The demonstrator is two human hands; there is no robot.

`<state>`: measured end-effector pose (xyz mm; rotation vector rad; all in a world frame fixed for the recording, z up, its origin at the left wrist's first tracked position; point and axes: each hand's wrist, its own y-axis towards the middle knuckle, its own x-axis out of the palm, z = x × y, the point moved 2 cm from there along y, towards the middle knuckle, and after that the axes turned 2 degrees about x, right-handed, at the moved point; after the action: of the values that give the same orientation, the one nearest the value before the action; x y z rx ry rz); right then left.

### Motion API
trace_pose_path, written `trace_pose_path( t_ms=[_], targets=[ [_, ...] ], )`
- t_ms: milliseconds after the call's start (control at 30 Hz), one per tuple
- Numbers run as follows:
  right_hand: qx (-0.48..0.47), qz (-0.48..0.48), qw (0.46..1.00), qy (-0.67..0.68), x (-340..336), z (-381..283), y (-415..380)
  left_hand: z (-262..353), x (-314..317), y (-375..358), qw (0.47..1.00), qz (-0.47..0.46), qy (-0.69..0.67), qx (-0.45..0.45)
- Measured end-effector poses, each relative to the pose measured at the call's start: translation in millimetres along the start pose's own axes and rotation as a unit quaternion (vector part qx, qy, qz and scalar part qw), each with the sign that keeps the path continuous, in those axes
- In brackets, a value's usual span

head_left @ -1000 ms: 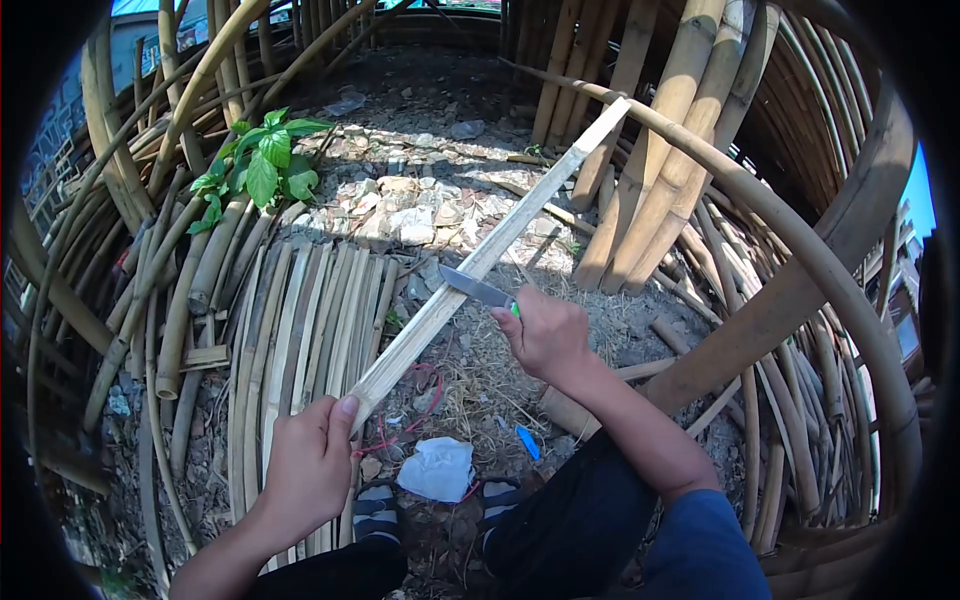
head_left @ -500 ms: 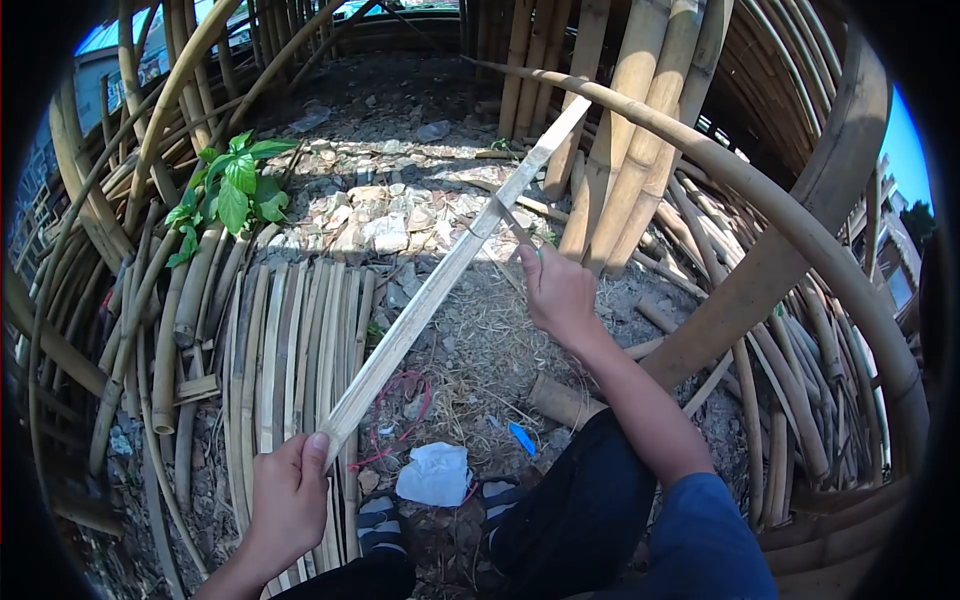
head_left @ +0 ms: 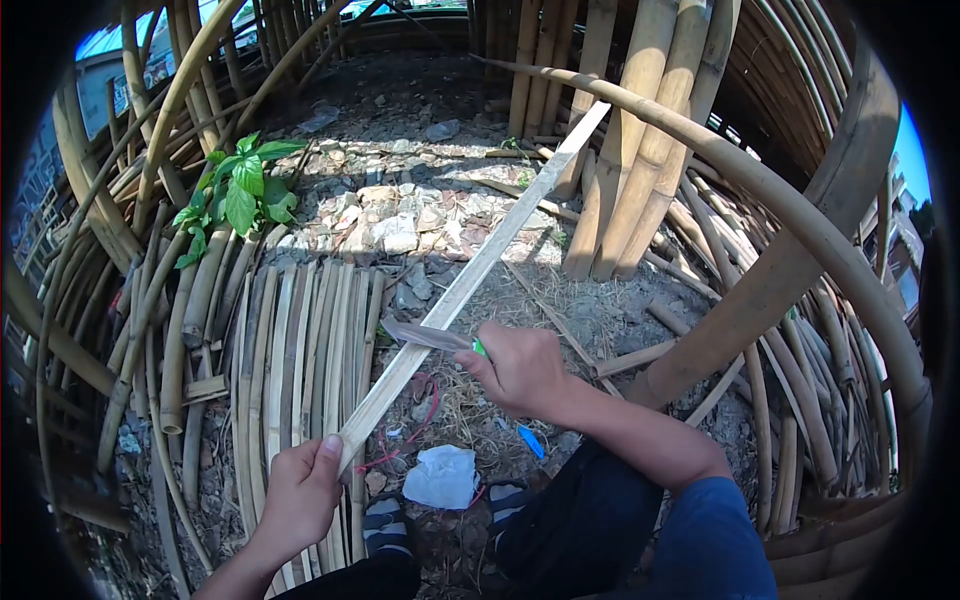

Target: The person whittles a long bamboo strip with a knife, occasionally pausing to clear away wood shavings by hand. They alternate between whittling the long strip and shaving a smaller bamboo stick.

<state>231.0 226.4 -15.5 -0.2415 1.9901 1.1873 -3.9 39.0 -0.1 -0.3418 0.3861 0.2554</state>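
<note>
A long pale bamboo strip (head_left: 510, 231) slants up and away to the right, its far tip overlapping the curved bamboo pole in view. My left hand (head_left: 303, 493) is closed around the strip's near end, thumb on top. In my right hand (head_left: 520, 371) is a knife (head_left: 425, 335) with a green bit at its handle; the fist hides most of the handle. The blade lies across the strip at about its middle, tip pointing left.
Split bamboo strips (head_left: 300, 350) lie side by side at the left. A thick curved bamboo pole (head_left: 760, 185) arcs across the right. Bamboo poles (head_left: 640, 150) stand behind. A white bag (head_left: 441, 476), a blue scrap (head_left: 531, 441) and pink string (head_left: 425, 410) lie near my feet.
My right hand has drawn the knife down along the strip, from its upper part toward my left hand. The left hand keeps its hold on the near end.
</note>
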Motion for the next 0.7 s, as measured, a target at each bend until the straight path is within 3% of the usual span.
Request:
trace_pose_path(
  t_ms=[67,133,367,533,667,700],
  targets=[
    [-0.047,0.014,0.999,0.003,3,-4,0,0,-3,-4,0.996,-0.027,-0.073,-0.051],
    [0.01,0.022,0.999,-0.034,1,15,2,1,-6,-8,0.996,-0.03,-0.069,-0.057],
    [0.036,0.033,0.992,-0.118,-6,67,10,4,-12,-13,0.994,-0.033,-0.075,-0.069],
    [0.266,0.044,0.949,-0.166,-20,140,12,-5,-20,-20,0.994,-0.037,-0.067,-0.081],
    [0.283,0.015,0.948,-0.145,-19,132,0,-5,-16,-18,0.994,-0.016,-0.095,-0.055],
    [0.327,0.045,0.939,-0.096,-23,120,5,-4,-16,-18,0.994,-0.016,-0.095,-0.056]
  ],
)
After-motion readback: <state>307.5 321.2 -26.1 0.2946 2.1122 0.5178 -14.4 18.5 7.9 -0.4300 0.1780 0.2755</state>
